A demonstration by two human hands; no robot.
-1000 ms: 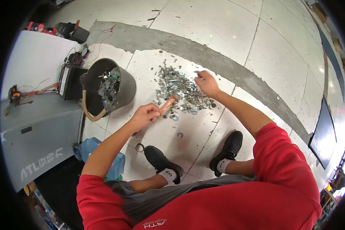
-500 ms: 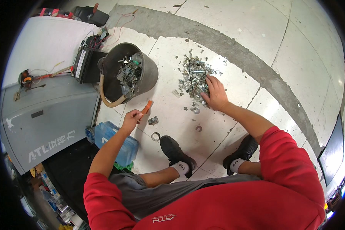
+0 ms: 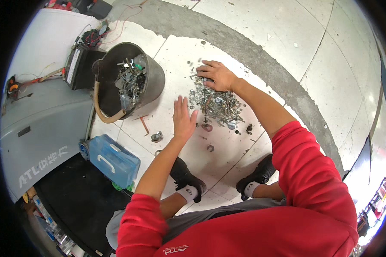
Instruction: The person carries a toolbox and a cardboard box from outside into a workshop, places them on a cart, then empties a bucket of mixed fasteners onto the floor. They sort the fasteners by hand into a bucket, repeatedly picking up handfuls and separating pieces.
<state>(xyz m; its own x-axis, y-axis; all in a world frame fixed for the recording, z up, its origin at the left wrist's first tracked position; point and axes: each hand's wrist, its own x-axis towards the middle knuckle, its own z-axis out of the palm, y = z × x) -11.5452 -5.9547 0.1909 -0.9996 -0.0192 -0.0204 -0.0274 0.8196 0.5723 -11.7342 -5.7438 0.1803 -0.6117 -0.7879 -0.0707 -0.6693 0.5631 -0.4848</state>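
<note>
A pile of loose screws, nuts, bolts and washers lies on the pale tiled floor. My right hand rests on its far edge, fingers stretched out and spread over the hardware. At the pile's left side my left hand is open, held flat with the fingers pointing away from me. It holds nothing. A thin orange-brown strip lies on the floor between that hand and the dark bucket. The tilted bucket holds mixed metal scraps. A small grey metal part sits nearer to me.
Beside the bucket stands a black battery-like box against a grey cabinet. A blue plastic case is at the left. My black shoes flank the near floor, where a washer lies. Red wires trail behind.
My left hand has let go of the orange strip, now on the floor, and moved right to the pile. My right hand has shifted to the pile's far edge. The pile has spread nearer to me.
</note>
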